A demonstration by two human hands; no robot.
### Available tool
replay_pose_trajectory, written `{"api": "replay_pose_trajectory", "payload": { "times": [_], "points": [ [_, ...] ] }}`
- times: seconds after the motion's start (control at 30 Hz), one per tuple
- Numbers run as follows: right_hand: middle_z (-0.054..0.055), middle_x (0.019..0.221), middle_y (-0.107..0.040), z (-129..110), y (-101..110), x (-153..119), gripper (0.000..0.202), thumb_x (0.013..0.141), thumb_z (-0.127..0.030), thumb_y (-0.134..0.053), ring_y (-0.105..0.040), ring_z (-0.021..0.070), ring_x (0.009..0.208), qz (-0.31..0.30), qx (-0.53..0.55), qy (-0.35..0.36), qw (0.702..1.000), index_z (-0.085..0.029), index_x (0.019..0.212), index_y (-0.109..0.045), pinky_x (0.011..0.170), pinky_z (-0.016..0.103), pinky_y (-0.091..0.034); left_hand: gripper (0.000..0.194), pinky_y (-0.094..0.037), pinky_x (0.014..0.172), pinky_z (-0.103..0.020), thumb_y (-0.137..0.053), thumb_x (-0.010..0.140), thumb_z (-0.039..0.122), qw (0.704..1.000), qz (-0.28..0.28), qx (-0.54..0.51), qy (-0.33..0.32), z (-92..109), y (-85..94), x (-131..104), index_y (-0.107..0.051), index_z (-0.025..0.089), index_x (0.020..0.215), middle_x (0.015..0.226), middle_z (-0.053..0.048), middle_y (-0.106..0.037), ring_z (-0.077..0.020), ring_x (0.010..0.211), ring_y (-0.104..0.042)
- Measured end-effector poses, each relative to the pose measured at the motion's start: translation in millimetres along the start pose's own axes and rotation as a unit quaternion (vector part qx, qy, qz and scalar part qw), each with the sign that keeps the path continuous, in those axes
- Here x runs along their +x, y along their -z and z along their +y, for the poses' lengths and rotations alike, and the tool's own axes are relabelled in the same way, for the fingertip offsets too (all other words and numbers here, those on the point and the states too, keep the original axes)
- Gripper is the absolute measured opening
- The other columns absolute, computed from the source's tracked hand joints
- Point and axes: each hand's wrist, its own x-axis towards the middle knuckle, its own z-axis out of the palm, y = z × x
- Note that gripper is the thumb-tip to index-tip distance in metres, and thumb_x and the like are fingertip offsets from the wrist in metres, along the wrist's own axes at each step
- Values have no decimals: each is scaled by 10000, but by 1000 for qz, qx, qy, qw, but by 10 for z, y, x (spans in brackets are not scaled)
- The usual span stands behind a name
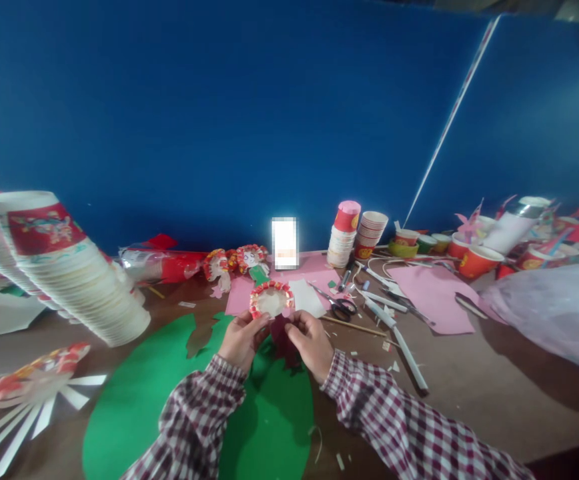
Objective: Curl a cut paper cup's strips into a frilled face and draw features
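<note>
A round paper cup craft (pixel 272 301) with a red, orange and white curled rim and a pale middle is held up at the centre. My left hand (pixel 242 339) pinches its lower left edge between thumb and fingers. On the lower right, my right hand (pixel 312 341) is closed with its fingertips near the craft's edge; what it pinches is too small to make out. Dark red paper (pixel 285 343) shows between my hands. Beneath them lies a large green paper sheet (pixel 134 393) with a cut edge.
Tall cup stacks (pixel 69 267) lean at the left, above a cut cup with white strips (pixel 34 400). Scissors (pixel 342 307), pink paper (pixel 434 300), glue sticks (pixel 402 353) and more cups (pixel 479 261) lie rightward. A plastic bag (pixel 559 307) sits far right. A blue wall (pixel 219 120) stands behind.
</note>
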Motion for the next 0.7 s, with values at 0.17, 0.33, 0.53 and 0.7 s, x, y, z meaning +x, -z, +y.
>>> {"api": "replay_pose_trajectory", "payload": {
  "times": [0.17,0.33,0.53,0.7],
  "points": [
    [-29,599,-540,-28,-9,-8,84,705,-249,-535,-471,95,511,2,4,3,1000,-170,708,-506,470,194,-362,222,-492,537,-176,-732,554,183,1000,-10,10,3,-15,14,8,-626,96,730,628,-19,-653,-90,550,-599],
    [-28,600,-534,-14,-9,-3,66,714,-230,-524,-460,92,518,-2,-4,7,1000,-166,714,-507,471,190,-359,230,-492,532,-184,-723,571,198,1000,-18,18,-7,-33,29,15,-622,98,752,634,-17,-645,-91,547,-594],
    [-26,601,-536,-11,-8,-2,62,711,-226,-521,-462,93,516,1,-18,10,1000,-166,715,-507,462,189,-356,252,-502,521,-184,-725,567,172,1000,-20,14,-8,-40,29,13,-625,98,786,670,-27,-656,-95,552,-599],
    [-36,579,-522,-17,-10,-5,67,704,-232,-524,-451,88,497,5,-18,13,1000,-167,711,-509,450,186,-348,277,-505,487,-198,-737,550,185,1000,-15,22,2,-31,10,3,-625,91,786,652,-27,-655,-105,531,-596]
  ]
}}
